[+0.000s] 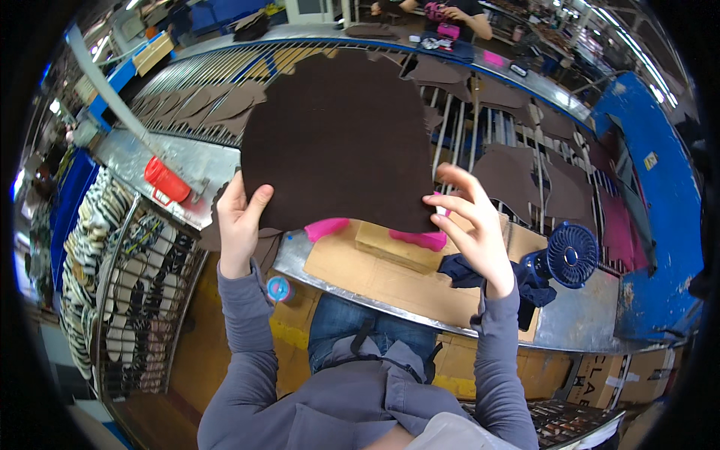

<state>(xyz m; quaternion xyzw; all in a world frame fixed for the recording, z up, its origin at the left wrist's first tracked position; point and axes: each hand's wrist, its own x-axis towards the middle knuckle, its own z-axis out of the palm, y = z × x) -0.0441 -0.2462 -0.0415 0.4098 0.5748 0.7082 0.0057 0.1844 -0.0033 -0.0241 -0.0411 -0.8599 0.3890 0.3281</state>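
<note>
A large dark brown sheet (337,142) with a scalloped edge is held up in front of me, over the work table. My left hand (241,217) grips its lower left side, thumb on the face and fingers behind. At the lower right edge, my right hand (469,225) pinches a small white-and-pink thing (441,206) between thumb and fingers; its kind is unclear. Whether those fingertips also grip the sheet is hidden. Below the sheet, a pink piece (424,239) lies by a tan block (382,244), with another pink piece (326,227) to its left.
Brown cut pieces (506,176) lie on the roller rack beyond. To the right stand a small blue fan (571,255) and a blue machine (652,195). A red mug (166,181) is at the left, above a wire cart (142,315). Another person (457,15) works across the rack.
</note>
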